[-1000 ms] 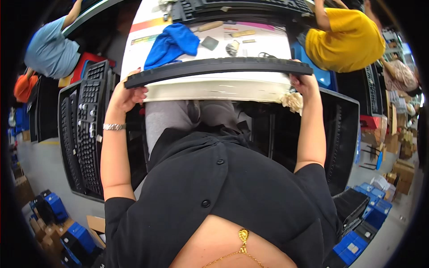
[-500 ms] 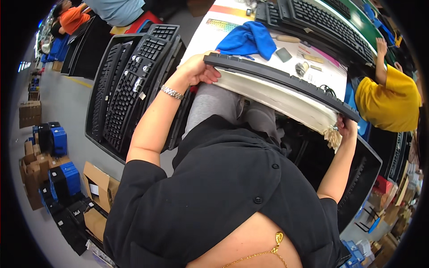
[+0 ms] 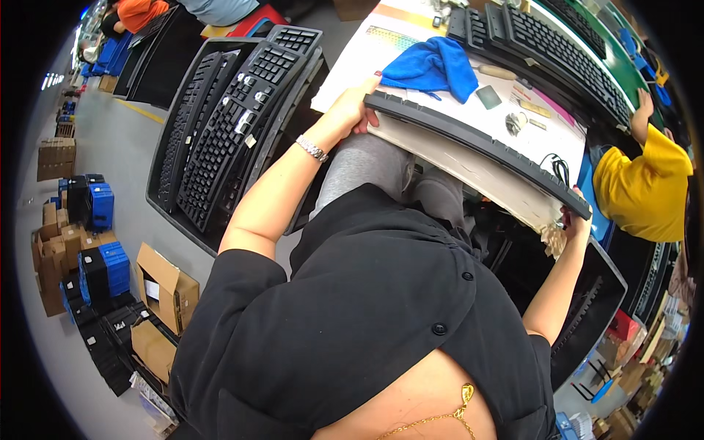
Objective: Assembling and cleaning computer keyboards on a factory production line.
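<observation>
A black keyboard is held up on edge in front of me, over the near edge of the white worktable. Its long side slants down toward the right, and the key tops show only as a thin row. My left hand is closed on its left end, wearing a metal bracelet at the wrist. At the other end, my right hand grips the corner, its fingers partly hidden. Beyond the keyboard lie a crumpled blue cloth, a wooden-handled tool and a grey-green pad.
To my left, a black crate holds several keyboards. More keyboards lie at the table's far right, near a green conveyor. A person in yellow works at the right. Cardboard boxes stand on the floor at left.
The view has swung slightly, so the table and crate appear farther right. Both hands still hold the keyboard by its ends, at much the same tilt. The yellow-clad person's hand has shifted.
</observation>
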Demonstrator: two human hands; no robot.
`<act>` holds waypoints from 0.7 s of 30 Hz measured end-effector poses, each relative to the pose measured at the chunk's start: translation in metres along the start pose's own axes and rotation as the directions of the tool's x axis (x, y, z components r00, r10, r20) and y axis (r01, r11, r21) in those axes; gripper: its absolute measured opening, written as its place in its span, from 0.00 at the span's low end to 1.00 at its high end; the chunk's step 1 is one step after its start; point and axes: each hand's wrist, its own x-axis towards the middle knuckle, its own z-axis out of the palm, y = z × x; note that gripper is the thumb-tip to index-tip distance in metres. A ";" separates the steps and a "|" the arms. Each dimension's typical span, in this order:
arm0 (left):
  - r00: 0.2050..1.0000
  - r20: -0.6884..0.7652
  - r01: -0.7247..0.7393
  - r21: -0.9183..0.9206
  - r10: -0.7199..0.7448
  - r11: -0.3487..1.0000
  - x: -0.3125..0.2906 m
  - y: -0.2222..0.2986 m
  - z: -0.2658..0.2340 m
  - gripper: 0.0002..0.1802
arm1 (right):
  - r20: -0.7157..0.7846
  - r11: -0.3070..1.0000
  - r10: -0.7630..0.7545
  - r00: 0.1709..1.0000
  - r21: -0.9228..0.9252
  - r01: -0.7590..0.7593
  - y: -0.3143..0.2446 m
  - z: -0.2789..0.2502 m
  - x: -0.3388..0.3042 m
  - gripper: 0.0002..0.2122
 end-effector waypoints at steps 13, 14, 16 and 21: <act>0.880 -0.240 -0.379 0.166 0.410 0.910 -0.008 -0.008 0.012 0.37 | -0.028 0.629 -0.411 0.911 0.715 0.305 0.016 0.013 0.003 0.26; 0.792 -0.304 -0.473 0.244 0.530 0.847 -0.006 -0.011 0.014 0.36 | -0.030 0.631 -0.405 0.914 0.714 0.304 0.016 0.012 0.008 0.26; 0.685 -0.354 -0.547 0.328 0.637 0.770 -0.006 -0.011 0.021 0.35 | -0.031 0.635 -0.398 0.917 0.712 0.300 0.018 0.010 0.015 0.27; 0.677 -0.309 -0.635 0.215 0.668 0.742 -0.032 -0.002 0.047 0.27 | 0.007 0.640 -0.376 0.927 0.725 0.254 0.024 0.004 0.021 0.26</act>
